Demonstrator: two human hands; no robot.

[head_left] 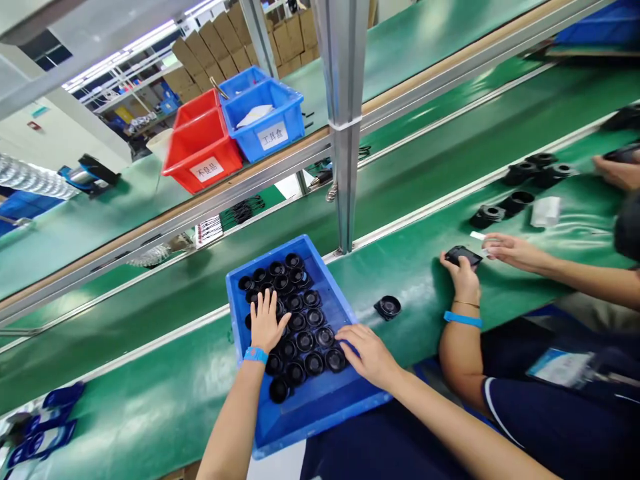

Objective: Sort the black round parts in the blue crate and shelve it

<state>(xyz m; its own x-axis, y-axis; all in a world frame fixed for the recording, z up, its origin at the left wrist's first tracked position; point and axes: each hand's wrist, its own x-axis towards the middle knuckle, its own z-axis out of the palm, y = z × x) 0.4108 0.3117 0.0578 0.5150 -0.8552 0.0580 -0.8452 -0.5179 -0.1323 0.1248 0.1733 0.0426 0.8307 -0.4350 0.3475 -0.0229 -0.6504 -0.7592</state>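
A blue plastic tray (300,427) holds rows of black round, cup-shaped plastic parts (314,363). My left hand (267,323), a blue band at its wrist, lies flat with spread fingers over the parts on the tray's left side and hides some of them. My right hand (369,355) rests across the tray's right rim, fingers outstretched and slightly bent. Its fingertips come close to the parts at the right end of the rows; whether they touch one I cannot tell. Another black round part (389,307) lies on the green bench outside the tray.
A metal post (345,133) rises behind the tray. Red (203,143) and blue bins (265,117) stand on the upper shelf. At right, a co-worker's hands (465,273) hold a dark part and a small white item. More black parts (517,203) lie beyond.
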